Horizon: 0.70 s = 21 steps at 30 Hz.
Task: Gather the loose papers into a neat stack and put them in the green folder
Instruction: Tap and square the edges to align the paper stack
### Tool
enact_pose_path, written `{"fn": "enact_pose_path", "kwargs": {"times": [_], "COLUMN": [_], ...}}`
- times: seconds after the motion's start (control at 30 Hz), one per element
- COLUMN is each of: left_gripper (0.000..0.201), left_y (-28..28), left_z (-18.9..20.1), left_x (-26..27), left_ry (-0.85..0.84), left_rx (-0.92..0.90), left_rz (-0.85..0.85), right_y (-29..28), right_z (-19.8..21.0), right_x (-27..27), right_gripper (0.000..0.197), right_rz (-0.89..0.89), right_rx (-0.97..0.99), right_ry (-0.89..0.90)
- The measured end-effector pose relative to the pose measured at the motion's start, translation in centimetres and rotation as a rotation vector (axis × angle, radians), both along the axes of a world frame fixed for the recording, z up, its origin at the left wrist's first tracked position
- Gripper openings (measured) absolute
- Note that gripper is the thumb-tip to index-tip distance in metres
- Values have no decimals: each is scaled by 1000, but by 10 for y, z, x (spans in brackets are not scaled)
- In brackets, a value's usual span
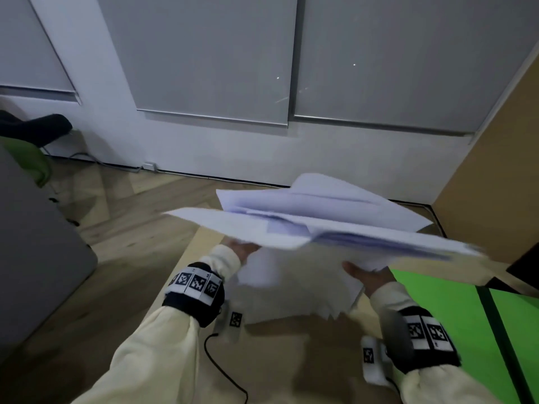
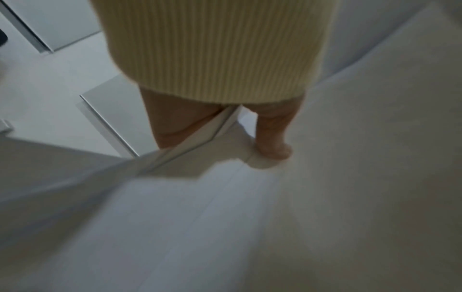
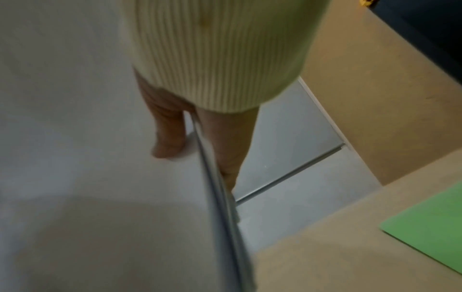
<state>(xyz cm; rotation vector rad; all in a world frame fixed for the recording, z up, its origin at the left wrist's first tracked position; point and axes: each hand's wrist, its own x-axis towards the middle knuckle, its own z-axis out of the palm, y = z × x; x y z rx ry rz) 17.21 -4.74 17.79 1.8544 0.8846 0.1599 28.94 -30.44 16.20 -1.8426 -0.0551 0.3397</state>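
Observation:
A loose, uneven bundle of white papers (image 1: 320, 217) hangs in the air above the table, its sheets fanned and askew. My left hand (image 1: 245, 249) grips its left edge and my right hand (image 1: 367, 277) grips its near right edge. In the left wrist view the thumb lies on the papers (image 2: 250, 217), with the other fingers behind the sheets. The right wrist view shows the papers (image 3: 100, 177) edge-on between thumb and fingers. The green folder (image 1: 455, 304) lies open and flat on the table to the right, also in the right wrist view (image 3: 425, 237).
The wooden table (image 1: 291, 360) carries a black cable (image 1: 221, 371) near my left arm. A dark object (image 1: 525, 266) sits at the right edge beyond the folder. A grey rounded surface (image 1: 35, 258) stands at the left. Grey panels and a wall lie ahead.

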Motion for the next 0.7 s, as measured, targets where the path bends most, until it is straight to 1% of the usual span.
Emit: {"fn": "enact_pose_path", "kwargs": {"times": [0.03,0.07,0.1,0.17,0.23,0.3,0.33,0.37,0.4,0.43,0.47,0.5,0.53,0.57,0.6,0.67,0.7], "left_gripper": [27,45,53,59,61,58,57,54,52,55,60,70,80,90,97,111,112], "left_y": [-1,-9,-12,-19,-23,-37,-40,-44,-43,-43,-41,-36,-32,-29,-27,-24,-22], "left_z": [1,13,19,32,41,55,51,47,37,28,19,11,6,3,4,4,6], "left_x": [4,4,10,13,17,15,15,14,13,10,7,3,-1,-5,-8,-8,-6], "left_ry": [-71,-134,-247,-377,-468,-452,-430,-414,-360,-298,-229,-170,-125,-80,-50,-74,-108], "left_rx": [-58,-134,-144,-187,-243,-235,-228,-232,-224,-214,-205,-215,-261,-293,-303,-302,-292], "left_rz": [65,134,164,278,352,334,324,311,281,256,234,235,265,295,296,259,237], "right_y": [1,4,8,16,26,37,40,42,42,41,38,35,33,31,30,31,32], "right_z": [5,12,22,40,53,55,53,51,47,42,35,30,24,20,16,11,11], "right_x": [1,1,0,-3,-7,-12,-17,-21,-25,-29,-31,-34,-35,-35,-35,-29,-27], "right_gripper": [83,76,62,44,26,28,30,27,22,19,17,16,16,20,30,54,60], "right_rz": [-33,-42,-46,-52,-82,-158,-182,-222,-238,-248,-223,-178,-140,-125,-131,-201,-226], "right_rx": [19,44,54,72,190,272,313,372,398,373,296,233,189,164,135,135,145], "right_ry": [-22,-53,-80,-112,-213,-246,-207,-178,-130,-107,-77,-48,-8,21,51,114,122]}}
